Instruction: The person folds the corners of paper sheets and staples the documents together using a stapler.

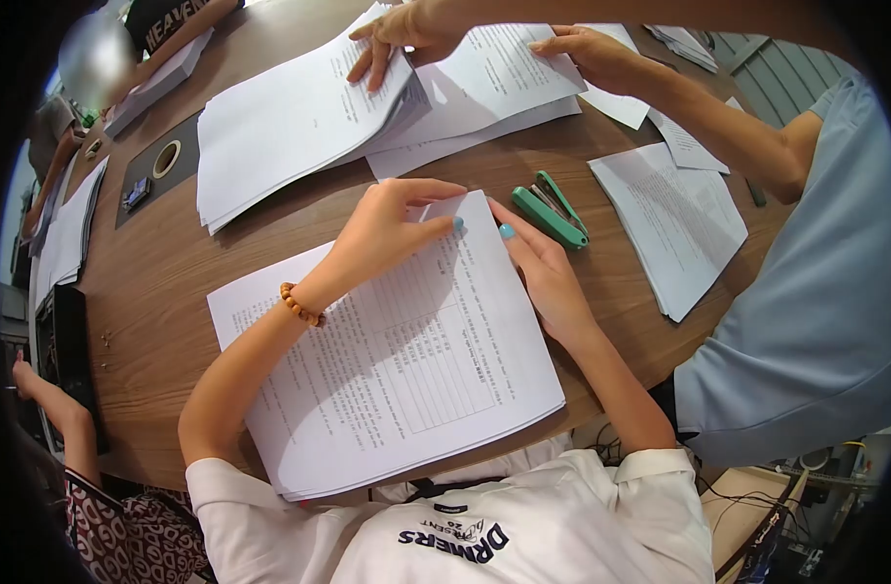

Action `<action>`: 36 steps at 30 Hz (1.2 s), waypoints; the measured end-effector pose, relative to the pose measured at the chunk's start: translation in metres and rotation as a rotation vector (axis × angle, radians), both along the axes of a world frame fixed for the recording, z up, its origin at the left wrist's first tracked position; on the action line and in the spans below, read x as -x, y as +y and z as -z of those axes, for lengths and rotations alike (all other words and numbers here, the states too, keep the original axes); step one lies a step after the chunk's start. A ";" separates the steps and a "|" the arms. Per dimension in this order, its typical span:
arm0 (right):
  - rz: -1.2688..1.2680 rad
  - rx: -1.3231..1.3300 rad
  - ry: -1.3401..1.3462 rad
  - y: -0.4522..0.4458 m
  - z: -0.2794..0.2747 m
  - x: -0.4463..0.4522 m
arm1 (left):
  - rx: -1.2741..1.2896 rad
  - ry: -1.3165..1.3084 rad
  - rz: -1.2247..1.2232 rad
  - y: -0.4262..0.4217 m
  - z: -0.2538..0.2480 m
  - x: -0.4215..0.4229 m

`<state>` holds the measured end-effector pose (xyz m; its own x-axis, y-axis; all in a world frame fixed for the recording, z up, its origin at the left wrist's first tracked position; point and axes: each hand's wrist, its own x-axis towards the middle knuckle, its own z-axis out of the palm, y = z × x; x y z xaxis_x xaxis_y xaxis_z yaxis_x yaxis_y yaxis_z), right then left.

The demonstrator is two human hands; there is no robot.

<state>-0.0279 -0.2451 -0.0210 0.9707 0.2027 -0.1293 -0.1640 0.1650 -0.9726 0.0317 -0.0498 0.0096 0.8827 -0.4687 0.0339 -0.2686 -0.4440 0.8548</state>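
Observation:
A stack of printed sheets [436, 341] lies before me on the wooden table, bearing text and a ruled form. My left hand [397, 219] is at its far edge, thumb on the top page and fingers curled along the edge. At the far right corner, my right hand [545, 273] grips the side of the same stack; its thumb shows and the other fingers are partly hidden. Just beyond that hand rests a green stapler [553, 212], touched by neither hand.
A person in a light-blue sleeve [796, 360] reaches over a large paper pile [280, 146] with both hands. More sheets [674, 224] lie at right. A tape roll [166, 159] sits on a dark mat; a black tray [71, 350] stands left. Other people sit around the table.

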 end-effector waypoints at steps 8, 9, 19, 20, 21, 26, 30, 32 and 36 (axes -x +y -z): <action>-0.003 0.005 -0.017 0.002 0.002 -0.005 | 0.092 0.132 0.026 0.003 0.002 -0.003; -0.003 0.004 -0.015 0.001 0.006 -0.007 | 0.091 0.134 0.026 0.004 0.001 -0.004; -0.001 0.248 -0.271 -0.002 0.021 -0.014 | 0.093 0.240 0.078 0.005 -0.005 -0.005; 0.000 0.268 -0.275 -0.003 0.022 -0.015 | 0.083 0.244 0.087 0.005 -0.005 -0.005; -0.001 0.266 -0.277 -0.003 0.023 -0.015 | 0.081 0.242 0.086 0.005 -0.003 -0.007; 0.014 0.216 -0.180 0.001 0.015 -0.012 | 0.050 0.229 0.076 0.004 -0.007 -0.005; 0.008 0.232 -0.178 0.002 0.017 -0.012 | 0.101 0.131 0.065 0.009 -0.002 -0.004; 0.007 0.154 -0.145 0.004 0.012 -0.010 | 0.079 0.157 0.062 0.009 -0.003 -0.003; -0.006 0.015 -0.070 0.005 0.005 -0.009 | 0.105 0.125 0.068 0.009 0.001 -0.004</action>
